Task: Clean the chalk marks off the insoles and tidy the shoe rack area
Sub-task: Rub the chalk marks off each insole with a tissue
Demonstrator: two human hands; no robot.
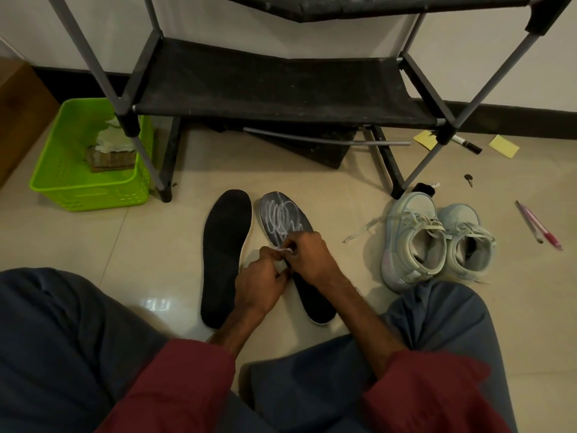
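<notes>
Both hands are held together over the middle of a black foam insole scribbled with white chalk loops [282, 220], which lies flat on the tiled floor. The right hand [310, 257] is curled tight, and a small white scrap [285, 251] is pinched between its thumb and fingertips just at the near edge of the chalk marks. The left hand [260, 284] is likewise curled, with its fingertips closed on the lower end of the same scrap. Whether the scrap is tissue or cloth cannot be told. The marked forepart of the insole extends beyond the hands; its heel runs back beneath the right wrist.

Just left of the left hand a plain black foam insole [224, 254] is laid parallel to the first. A pair of pale blue laced sneakers [437, 242] stands to the right of the right hand. Beyond both hands a black fabric shoe rack on grey poles [281, 85] is seen, and a lime-green plastic basket [62, 170] is placed far to the left.
</notes>
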